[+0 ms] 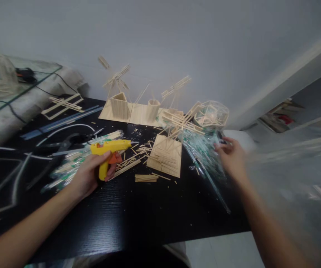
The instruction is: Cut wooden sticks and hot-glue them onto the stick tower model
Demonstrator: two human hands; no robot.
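A yellow hot glue gun [111,145] is in my left hand [89,171], its nozzle aimed right and my fingers around its handle by the orange trigger. My right hand [231,158] is at the right table edge, over clear plastic packaging [203,152] with green print. Its thumb and fingers are bent together; blur hides what is between them. Between my hands stands a windmill-like stick model with crossed blades [182,123] on a square wooden base [164,158]. Loose cut sticks [138,154] and a small stick bundle [146,178] lie beside it.
Behind are more stick windmill models [119,106] on wooden boards and a round stick frame [212,113] by the wall. At left lie packaged sticks [65,167], white tubing [18,182], blue strips [62,121] and a crossed stick piece [65,104]. Black cables cross a glass-topped ledge [37,87].
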